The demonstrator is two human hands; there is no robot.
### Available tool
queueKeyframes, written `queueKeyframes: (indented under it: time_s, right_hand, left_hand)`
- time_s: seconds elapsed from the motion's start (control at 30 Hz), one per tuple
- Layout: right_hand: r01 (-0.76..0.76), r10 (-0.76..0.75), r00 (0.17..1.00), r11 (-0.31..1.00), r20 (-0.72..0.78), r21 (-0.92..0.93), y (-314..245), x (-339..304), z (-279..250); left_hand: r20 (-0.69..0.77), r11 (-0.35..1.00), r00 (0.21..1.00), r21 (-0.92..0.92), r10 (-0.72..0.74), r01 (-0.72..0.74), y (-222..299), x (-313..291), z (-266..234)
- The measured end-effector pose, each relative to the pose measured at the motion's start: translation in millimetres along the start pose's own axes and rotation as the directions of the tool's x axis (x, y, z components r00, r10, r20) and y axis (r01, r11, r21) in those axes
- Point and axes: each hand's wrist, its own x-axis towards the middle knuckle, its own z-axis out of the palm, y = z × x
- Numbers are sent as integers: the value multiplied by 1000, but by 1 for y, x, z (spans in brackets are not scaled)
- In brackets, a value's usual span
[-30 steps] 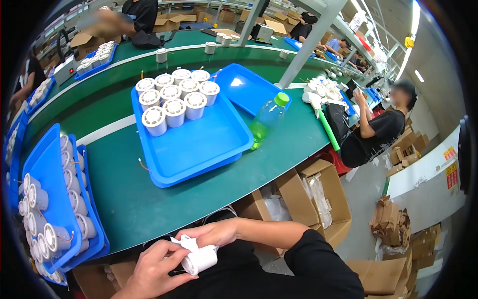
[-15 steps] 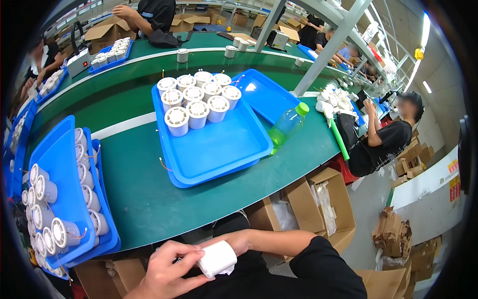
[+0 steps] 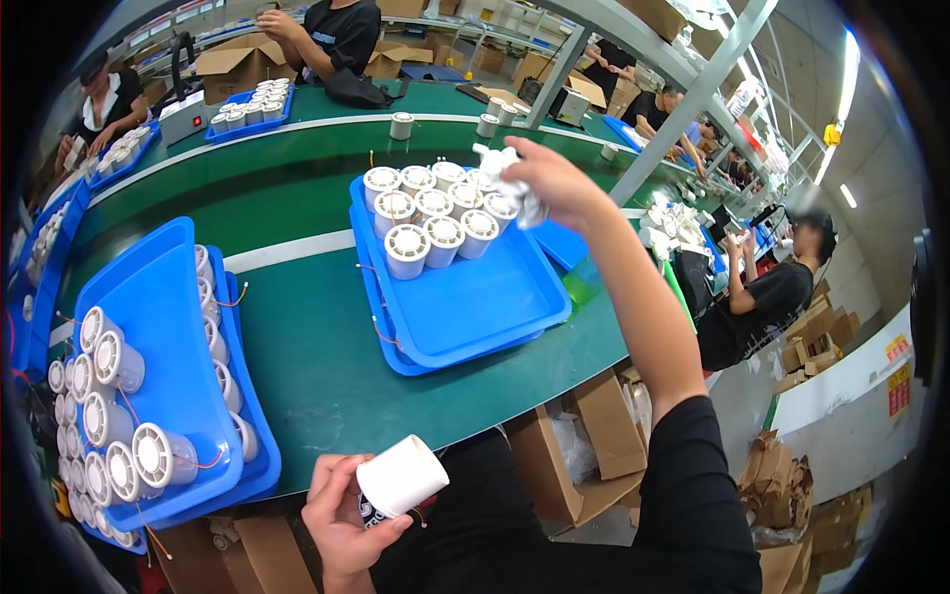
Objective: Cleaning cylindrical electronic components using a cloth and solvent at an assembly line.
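The left hand (image 3: 341, 515) has its fingers and thumb closed around a white cup (image 3: 404, 477), which is tilted and held low in front of the person, just off the near edge of the green table (image 3: 327, 396). The right hand (image 3: 556, 186) reaches out over the far right corner of a blue tray (image 3: 485, 319), gripping a crumpled white wad (image 3: 507, 176), whether cloth or plastic I cannot tell. White cups with slotted tops (image 3: 406, 259) stand grouped at the tray's far end, partly hidden by the wad.
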Motion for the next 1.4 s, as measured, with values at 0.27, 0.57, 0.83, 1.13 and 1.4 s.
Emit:
queueKeyframes:
  time_s: [0.27,0.57,0.83,1.13,1.4]
  right_hand:
    - [-255,231,961,953,-149,-166,22,86,-40]
    - [-213,166,967,942,-191,-260,10,68,-35]
    - [486,-480,874,862,71,-147,14,-101,31]
    - [593,-591,803,806,-72,0,88,-205,56]
    - [877,-881,457,424,119,-226,95,-232,101]
  left_hand:
    - [21,994,999,-101,-30,32,-5,-8,-2]
    - [6,994,998,-98,-56,56,-11,-7,7]
    - [-74,1000,997,0,-19,19,-11,-2,26]
    - [-138,986,987,158,81,-59,-17,4,45]
    - [60,759,964,605,258,-241,5,-1,54]
